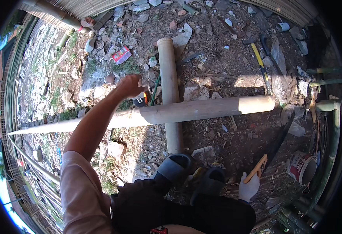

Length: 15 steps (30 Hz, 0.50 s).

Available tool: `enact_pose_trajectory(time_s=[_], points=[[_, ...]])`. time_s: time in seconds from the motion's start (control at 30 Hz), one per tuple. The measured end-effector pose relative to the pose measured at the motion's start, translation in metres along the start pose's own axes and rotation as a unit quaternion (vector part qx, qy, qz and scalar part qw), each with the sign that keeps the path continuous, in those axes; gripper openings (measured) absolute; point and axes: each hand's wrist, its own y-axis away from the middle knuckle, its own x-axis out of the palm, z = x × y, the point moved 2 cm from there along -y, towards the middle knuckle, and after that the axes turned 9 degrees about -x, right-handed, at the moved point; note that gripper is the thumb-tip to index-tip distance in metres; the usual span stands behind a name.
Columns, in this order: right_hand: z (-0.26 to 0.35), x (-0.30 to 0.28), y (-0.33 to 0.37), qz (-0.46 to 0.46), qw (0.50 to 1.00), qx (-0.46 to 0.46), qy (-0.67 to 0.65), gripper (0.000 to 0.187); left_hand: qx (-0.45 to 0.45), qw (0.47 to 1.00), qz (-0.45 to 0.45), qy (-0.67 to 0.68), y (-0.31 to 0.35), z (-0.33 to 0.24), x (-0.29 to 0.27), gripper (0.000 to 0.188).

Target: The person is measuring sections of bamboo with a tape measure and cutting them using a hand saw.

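Note:
My right hand (pixel 249 187), in a white glove, grips the wooden handle (pixel 256 169) of a handsaw. The saw's dark blade (pixel 278 144) points away to the upper right. My bare left hand (pixel 129 85) is curled above the ground, just beyond the long bamboo pole (pixel 202 109); what its fingers hold, if anything, I cannot make out. Close by it lies a black and orange tape measure (pixel 140 100). The long pole rests across a shorter, thicker bamboo piece (pixel 167 70), its cut end lying to the right.
A hammer (pixel 258 56) with a yellow and black handle lies at the far right. Nearer stands a tipped paint bucket (pixel 304 168). A pink packet (pixel 121 55), stones and scraps litter the ground. My sandalled feet (pixel 173 167) are close to the short bamboo. Bamboo rails (pixel 328 105) line the right side.

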Motion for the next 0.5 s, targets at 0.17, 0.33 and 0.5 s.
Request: enact_pose_trajectory(time_s=[0.17, 0.33, 0.5], points=[[0.027, -0.026, -0.035, 0.231, 0.963, -0.137, 0.035, 0.063, -0.076, 0.985, -0.033, 0.149, 0.009, 0.019, 0.06, 0.098], [0.108, -0.107, -0.126, 0.314, 0.925, -0.211, -0.03, 0.051, -0.087, 0.989, -0.098, 0.07, -0.01, 0.024, 0.106, 0.103], [0.214, -0.153, -0.162, 0.087, 0.857, -0.497, -0.103, 0.046, -0.001, 0.962, -0.188, 0.2, 0.021, 0.003, 0.048, 0.065]])
